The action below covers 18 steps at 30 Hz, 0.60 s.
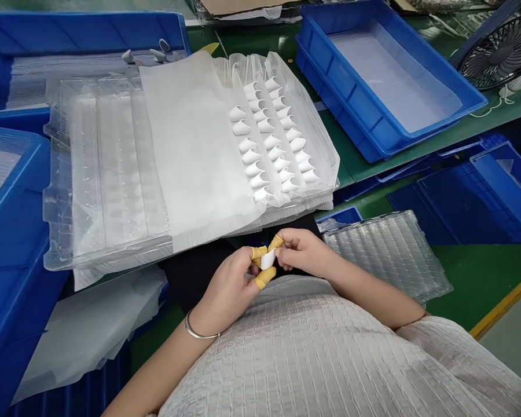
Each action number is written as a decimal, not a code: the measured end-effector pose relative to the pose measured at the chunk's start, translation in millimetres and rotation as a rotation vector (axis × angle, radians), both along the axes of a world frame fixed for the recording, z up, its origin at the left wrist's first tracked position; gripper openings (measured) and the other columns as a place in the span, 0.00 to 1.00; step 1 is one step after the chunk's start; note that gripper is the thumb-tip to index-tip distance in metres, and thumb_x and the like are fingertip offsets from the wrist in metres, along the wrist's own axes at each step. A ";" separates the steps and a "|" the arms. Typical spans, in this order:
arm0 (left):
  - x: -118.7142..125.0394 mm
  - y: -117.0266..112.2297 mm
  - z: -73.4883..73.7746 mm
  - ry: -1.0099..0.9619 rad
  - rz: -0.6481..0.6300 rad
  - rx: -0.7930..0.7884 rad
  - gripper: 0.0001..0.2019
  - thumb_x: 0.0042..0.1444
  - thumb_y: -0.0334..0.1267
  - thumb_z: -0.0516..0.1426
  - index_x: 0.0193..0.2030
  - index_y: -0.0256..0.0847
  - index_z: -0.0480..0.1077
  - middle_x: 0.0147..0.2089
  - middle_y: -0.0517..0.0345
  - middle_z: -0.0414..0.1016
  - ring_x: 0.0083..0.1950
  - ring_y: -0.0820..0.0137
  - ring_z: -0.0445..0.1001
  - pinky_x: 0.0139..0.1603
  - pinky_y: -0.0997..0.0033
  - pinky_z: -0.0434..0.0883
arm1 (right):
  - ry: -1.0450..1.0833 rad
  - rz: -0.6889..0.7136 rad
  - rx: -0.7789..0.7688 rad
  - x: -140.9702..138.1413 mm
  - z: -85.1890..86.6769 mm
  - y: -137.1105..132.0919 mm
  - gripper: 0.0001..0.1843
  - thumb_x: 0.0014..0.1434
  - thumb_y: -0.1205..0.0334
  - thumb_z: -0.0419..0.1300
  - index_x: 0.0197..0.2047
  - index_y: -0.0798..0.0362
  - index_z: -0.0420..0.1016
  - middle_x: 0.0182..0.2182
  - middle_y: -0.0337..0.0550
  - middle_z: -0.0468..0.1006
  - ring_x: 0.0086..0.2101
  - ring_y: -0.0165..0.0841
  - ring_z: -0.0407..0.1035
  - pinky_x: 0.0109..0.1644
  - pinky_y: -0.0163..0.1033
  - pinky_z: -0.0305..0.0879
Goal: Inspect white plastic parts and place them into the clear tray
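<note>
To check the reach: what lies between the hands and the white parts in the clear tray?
In the head view: a strip of black surface, then the front edge of the stacked clear trays holding the white parts.

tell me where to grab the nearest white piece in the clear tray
Probably pinch its raised curled edge from above: the white piece sits low in a pocket of the clear tray, with neighbours close on both sides. The left hand and right hand together pinch another white part.
</note>
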<state>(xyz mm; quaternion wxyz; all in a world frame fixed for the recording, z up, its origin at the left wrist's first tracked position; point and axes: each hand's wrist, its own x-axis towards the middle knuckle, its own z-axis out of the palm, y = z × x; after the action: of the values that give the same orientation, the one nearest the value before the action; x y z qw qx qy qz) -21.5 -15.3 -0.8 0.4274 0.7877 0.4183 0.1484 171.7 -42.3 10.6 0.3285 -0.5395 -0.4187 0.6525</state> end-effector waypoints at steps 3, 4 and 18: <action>-0.2 0.0 0.1 0.002 -0.003 0.010 0.08 0.57 0.43 0.58 0.36 0.40 0.67 0.31 0.59 0.71 0.31 0.69 0.69 0.30 0.69 0.67 | -0.060 -0.006 0.063 -0.9 0.1 -0.2 0.04 0.54 0.66 0.60 0.30 0.54 0.67 0.21 0.32 0.67 0.23 0.24 0.63 0.25 0.30 0.59; 0.0 -0.1 0.2 -0.004 -0.005 0.010 0.09 0.57 0.43 0.58 0.36 0.40 0.67 0.31 0.59 0.71 0.31 0.69 0.69 0.30 0.69 0.67 | -0.083 -0.014 0.083 -1.1 0.5 -0.2 0.05 0.54 0.66 0.61 0.29 0.54 0.67 0.21 0.31 0.66 0.22 0.24 0.61 0.24 0.29 0.57; 5.1 -1.0 4.1 -0.299 0.099 -0.414 0.08 0.55 0.38 0.60 0.39 0.41 0.67 0.32 0.63 0.69 0.31 0.75 0.67 0.32 0.74 0.67 | 0.143 -0.046 -0.045 3.2 0.3 1.6 0.05 0.51 0.69 0.53 0.27 0.54 0.68 0.19 0.33 0.69 0.20 0.25 0.64 0.24 0.30 0.61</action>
<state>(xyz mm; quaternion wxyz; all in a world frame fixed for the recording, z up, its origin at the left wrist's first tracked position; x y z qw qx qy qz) -16.3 -16.2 3.3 0.6287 0.6314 0.4097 0.1953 174.9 -40.7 10.8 0.3601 -0.5081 -0.3669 0.6910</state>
